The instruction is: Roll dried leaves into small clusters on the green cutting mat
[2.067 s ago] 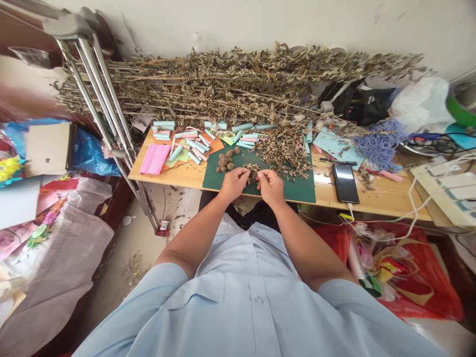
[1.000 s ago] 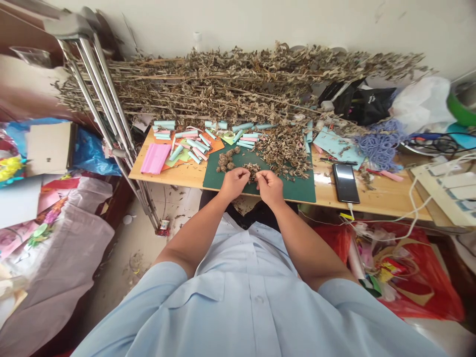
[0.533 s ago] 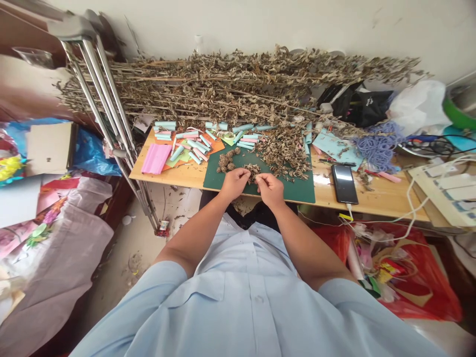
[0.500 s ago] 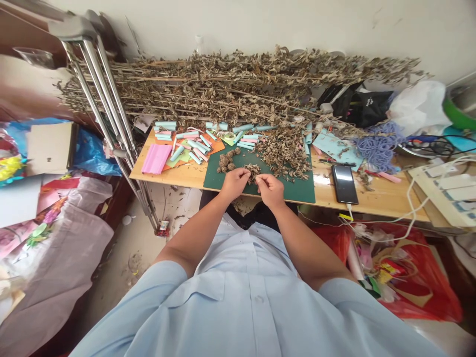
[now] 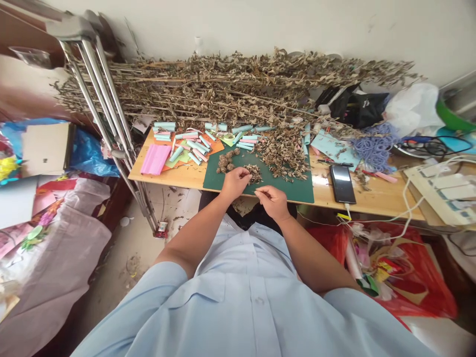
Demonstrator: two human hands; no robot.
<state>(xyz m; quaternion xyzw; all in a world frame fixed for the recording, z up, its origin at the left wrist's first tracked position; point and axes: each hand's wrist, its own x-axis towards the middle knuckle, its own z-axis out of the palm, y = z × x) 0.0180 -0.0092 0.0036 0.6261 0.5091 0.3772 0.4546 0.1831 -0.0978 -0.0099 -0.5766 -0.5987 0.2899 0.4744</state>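
My left hand is closed in a pinch at a small clump of dried leaves, over the green cutting mat. My right hand is apart from the clump, thumb and forefinger pressed together near the mat's front edge; anything in that pinch is too small to make out. Several rolled balls of dried leaf lie on the mat just beyond my left hand. A loose heap of crumbled dried leaves covers the mat's right part.
Long bundles of dried stalks line the wall. Blue and pink paper rolls and a pink paper stack lie left. A phone, purple yarn and a power strip are right. Metal crutches lean at the left.
My right hand has drawn back from the clump, down and slightly right, so the hands are farther apart. My left hand stays at the dried leaves.
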